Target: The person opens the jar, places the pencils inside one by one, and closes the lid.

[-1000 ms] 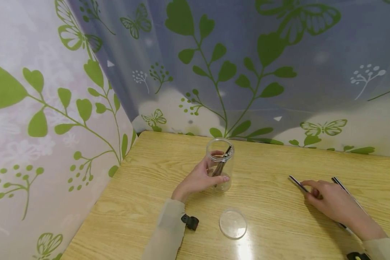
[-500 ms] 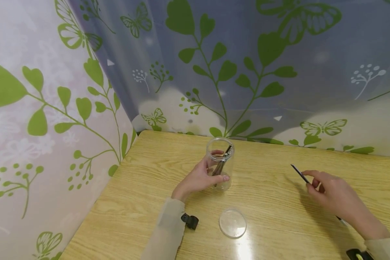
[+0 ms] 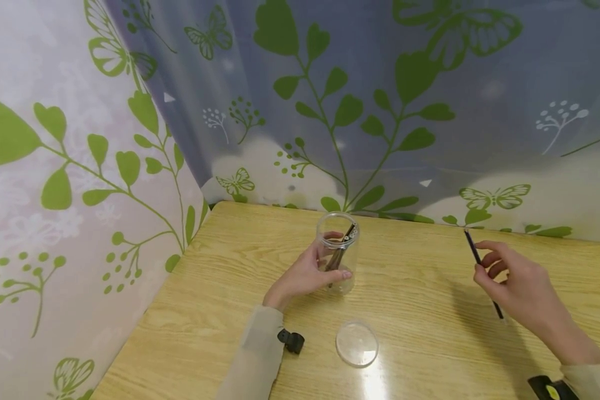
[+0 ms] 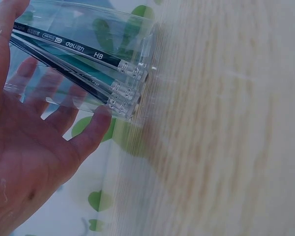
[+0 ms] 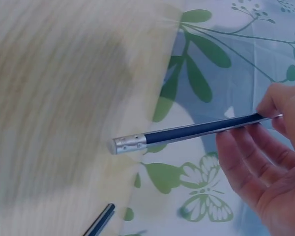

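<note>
A clear round jar (image 3: 355, 260) stands on the table, with my left hand (image 3: 300, 278) gripping its side, thumb in front and fingers behind. Several dark pencils (image 4: 83, 48) lean inside it, eraser ends near the rim in the left wrist view; one is printed "deli" and "HB". Off to the right, above the tabletop, my right hand (image 3: 522, 289) pinches a dark pencil (image 5: 191, 132) between thumb and fingers. That pencil is tilted, its silver ferrule and eraser at the lower end in the head view. A clear round lid (image 3: 357, 344) lies flat in front of the jar.
Another pencil (image 5: 99, 221) lies on the table, partly in the right wrist view; the right hand and arm hide it in the head view. A patterned curtain (image 3: 420, 139) borders the wooden table (image 3: 405, 316) at the back and left.
My right hand has lifted a pencil off the table and turned it steeper, its upper end moving away toward the back. The left hand, jar and lid have stayed put.
</note>
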The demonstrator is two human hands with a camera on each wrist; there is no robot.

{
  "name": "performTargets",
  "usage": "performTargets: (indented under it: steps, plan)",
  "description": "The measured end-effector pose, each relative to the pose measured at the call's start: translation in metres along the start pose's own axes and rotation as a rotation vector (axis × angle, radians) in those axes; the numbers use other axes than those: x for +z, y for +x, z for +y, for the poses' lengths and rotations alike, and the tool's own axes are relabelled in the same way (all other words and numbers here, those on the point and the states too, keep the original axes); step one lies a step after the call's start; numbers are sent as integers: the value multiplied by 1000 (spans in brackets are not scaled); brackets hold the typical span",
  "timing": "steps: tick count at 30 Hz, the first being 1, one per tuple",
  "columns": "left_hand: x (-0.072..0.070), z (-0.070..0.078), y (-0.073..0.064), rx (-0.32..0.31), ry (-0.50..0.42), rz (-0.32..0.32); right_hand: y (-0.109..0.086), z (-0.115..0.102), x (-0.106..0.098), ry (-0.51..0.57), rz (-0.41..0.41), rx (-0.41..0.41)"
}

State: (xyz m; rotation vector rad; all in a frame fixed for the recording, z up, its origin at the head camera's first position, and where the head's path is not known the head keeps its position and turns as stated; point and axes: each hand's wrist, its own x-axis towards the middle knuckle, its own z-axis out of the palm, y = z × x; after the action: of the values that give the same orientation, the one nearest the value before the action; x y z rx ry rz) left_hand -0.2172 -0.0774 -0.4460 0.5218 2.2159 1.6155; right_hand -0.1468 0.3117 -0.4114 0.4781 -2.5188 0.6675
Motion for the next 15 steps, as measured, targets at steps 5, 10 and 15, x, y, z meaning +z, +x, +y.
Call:
performTargets:
  steps: [5,10,15]
  plan:
    - [0,0,0,-9,-15,-2,6,-5,-3,48,79,-1]
    - [-1,0,-1,0,-10,0,12,-9,-5,87,138,-10]
    - [-1,-1,1,25,13,1,18,-13,-6,117,185,-11]
